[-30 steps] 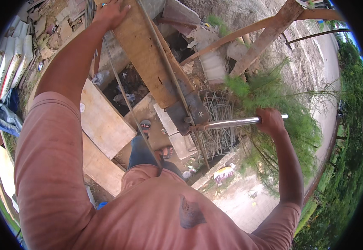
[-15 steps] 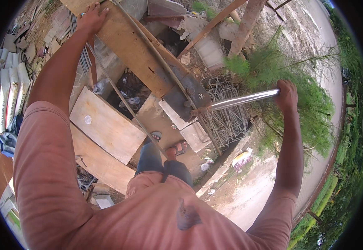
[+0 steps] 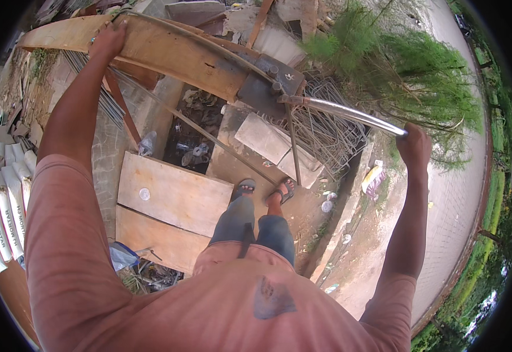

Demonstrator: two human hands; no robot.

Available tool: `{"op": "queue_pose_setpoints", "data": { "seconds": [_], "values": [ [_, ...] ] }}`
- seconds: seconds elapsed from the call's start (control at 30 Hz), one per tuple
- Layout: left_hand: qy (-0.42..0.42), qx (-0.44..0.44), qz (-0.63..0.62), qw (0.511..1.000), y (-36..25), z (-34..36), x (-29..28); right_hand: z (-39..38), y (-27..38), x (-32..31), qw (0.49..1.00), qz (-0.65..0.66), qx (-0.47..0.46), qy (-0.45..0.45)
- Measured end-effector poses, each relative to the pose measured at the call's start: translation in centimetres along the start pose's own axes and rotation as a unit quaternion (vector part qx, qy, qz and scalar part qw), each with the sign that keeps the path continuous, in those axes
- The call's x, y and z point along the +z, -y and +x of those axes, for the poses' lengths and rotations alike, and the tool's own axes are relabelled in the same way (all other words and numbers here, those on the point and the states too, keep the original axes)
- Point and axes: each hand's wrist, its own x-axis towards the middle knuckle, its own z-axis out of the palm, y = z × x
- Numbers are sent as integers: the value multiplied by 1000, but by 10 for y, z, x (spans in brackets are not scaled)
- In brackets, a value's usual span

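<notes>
My right hand (image 3: 416, 146) is closed around the far end of a long shiny metal pipe (image 3: 350, 116), which runs from my fist up and to the left to a dark steel block with round pegs (image 3: 268, 88) bolted on the end of a long wooden plank surface (image 3: 168, 56). My left hand (image 3: 108, 42) lies on that plank near its other end, with the fingers curled over a thin steel rod (image 3: 209, 42) that runs along the top of the wood toward the pegs; I cannot tell how firmly it grips the rod. The plank sits high in the view, tilted, and rests on rusty red steel legs (image 3: 121, 105) below my left arm. Under the block, on the ground, lies a heap of bent wire stirrups (image 3: 326, 132), with a pale flat slab (image 3: 263, 138) just beside it. My feet in sandals (image 3: 265, 189) stand on bare concrete between that slab and two plywood sheets (image 3: 171, 196) lying side by side to my left. Above the sheets there is a dark pit with bottles and rubbish (image 3: 194, 132). A feathery green bush (image 3: 403, 64) stands behind the pipe, near my right hand. White sacks (image 3: 0, 205) are stacked at the far left, well apart from the plank.
</notes>
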Motion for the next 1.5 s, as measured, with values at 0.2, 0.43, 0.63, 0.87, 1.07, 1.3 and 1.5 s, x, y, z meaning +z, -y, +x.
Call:
{"op": "queue_pose_setpoints", "data": {
  "seconds": [0.2,0.43,0.63,0.87,1.07,1.3,1.5],
  "values": [
    [16,9,-17,1000,-13,-4,-10,-112,45,-14,987,30,158,21],
    [32,25,-39,998,-6,15,0,-208,129,-54,964,70,253,30],
    [35,22,-9,999,-22,-12,-19,-245,171,-81,943,154,286,72],
    [27,19,0,999,-23,-26,-23,-214,123,-76,927,135,241,255],
    [36,-5,-27,999,-27,-40,-40,-207,89,-18,954,208,174,131],
    [23,-18,46,999,-31,-40,-42,-165,134,8,823,512,110,219],
    [22,-33,26,999,-23,-38,-36,-125,160,-11,829,513,-34,218]
  ]
}}
